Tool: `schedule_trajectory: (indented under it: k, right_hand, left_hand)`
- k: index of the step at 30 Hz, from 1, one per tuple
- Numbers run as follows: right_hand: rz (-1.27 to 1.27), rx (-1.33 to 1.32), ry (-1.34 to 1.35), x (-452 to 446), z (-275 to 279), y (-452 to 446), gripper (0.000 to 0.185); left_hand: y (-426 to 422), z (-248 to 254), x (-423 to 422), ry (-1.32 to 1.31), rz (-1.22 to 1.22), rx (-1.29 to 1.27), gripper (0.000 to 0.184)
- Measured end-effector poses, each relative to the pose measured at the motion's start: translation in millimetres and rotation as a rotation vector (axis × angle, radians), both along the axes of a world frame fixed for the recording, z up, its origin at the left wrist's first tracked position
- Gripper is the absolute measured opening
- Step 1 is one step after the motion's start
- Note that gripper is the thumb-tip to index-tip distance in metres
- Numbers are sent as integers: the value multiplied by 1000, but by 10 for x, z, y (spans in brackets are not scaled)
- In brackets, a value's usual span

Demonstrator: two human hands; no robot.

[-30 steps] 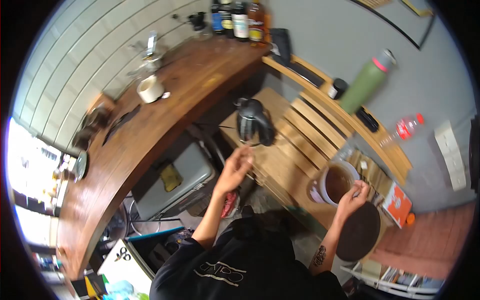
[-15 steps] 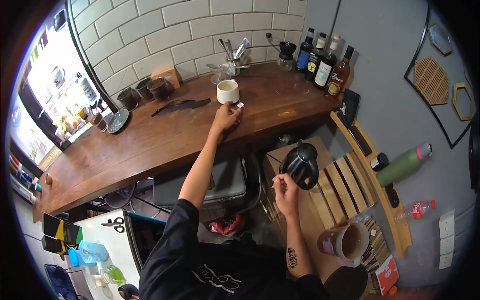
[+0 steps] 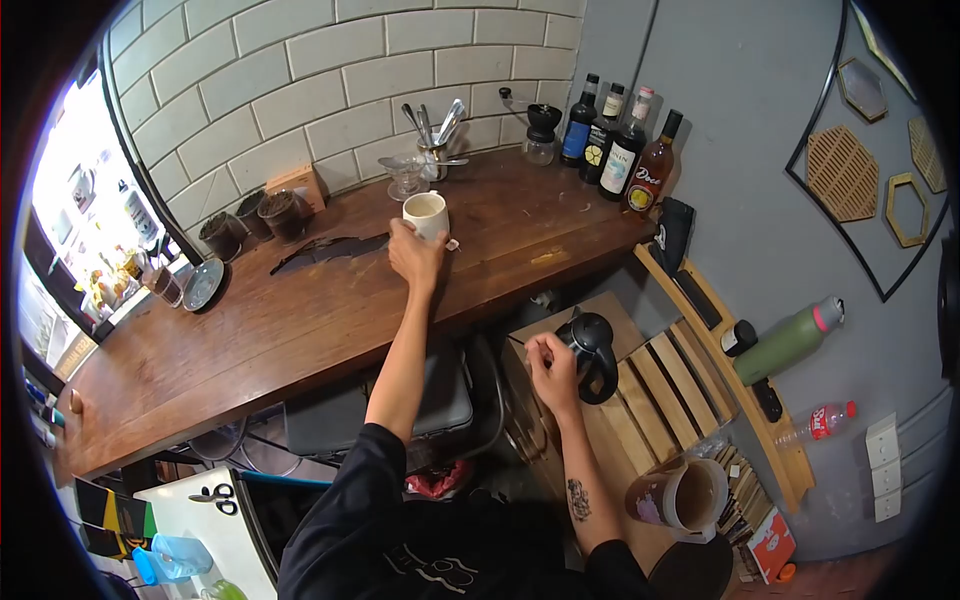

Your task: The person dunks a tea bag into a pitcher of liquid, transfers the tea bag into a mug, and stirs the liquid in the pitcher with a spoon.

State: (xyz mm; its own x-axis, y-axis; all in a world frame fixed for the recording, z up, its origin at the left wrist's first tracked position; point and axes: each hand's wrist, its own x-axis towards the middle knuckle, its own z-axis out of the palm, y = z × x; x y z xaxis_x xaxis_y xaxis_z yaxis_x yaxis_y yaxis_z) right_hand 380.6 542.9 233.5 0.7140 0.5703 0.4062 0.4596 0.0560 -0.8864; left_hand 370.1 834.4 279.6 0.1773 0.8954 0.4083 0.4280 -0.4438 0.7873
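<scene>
A white cup (image 3: 428, 212) stands on the wooden counter (image 3: 330, 335), with a small tea bag tag (image 3: 453, 245) at its lower right. My left hand (image 3: 415, 255) grips the cup's near left side, thumb and fingers on either side of its lower wall. My right hand (image 3: 552, 370) is in the air with its fingers curled in, beside the black kettle (image 3: 590, 335) and apart from its handle. I see nothing in it. The kettle stands on a board by a slatted wooden surface (image 3: 655, 400).
Several bottles (image 3: 622, 155) and a hand grinder (image 3: 541, 130) line the back right of the counter. A cutlery holder (image 3: 432, 155), a glass dripper (image 3: 407, 178) and dark-filled cups (image 3: 282, 215) stand along the wall. A plastic pitcher (image 3: 690, 497) is at lower right.
My left hand has gone from beside the tag to gripping the cup. My right hand stays curled near the kettle. The camera view has shifted slightly.
</scene>
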Motion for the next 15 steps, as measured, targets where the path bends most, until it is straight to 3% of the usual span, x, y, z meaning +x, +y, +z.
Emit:
schedule_trajectory:
  k: [2, 6, 9, 13, 15]
  right_hand:
    - [26, 14, -26, 171, 94, 297, 9]
    - [158, -1, -25, 567, 221, 1177, 18]
    - [189, -32, -21, 894, 86, 1896, 31]
    - [65, -145, -45, 1032, 23, 2498, 44]
    - [66, -196, 81, 982, 121, 2618, 31]
  left_hand:
    - [275, -147, -26, -40, -36, -1, 88]
    - [620, -221, -9, 88, -150, 6, 107]
    - [949, -369, 135, 29, -446, -22, 104]
    - [822, -256, 32, -74, -439, 54, 96]
    - [817, -224, 30, -143, -411, 9, 94]
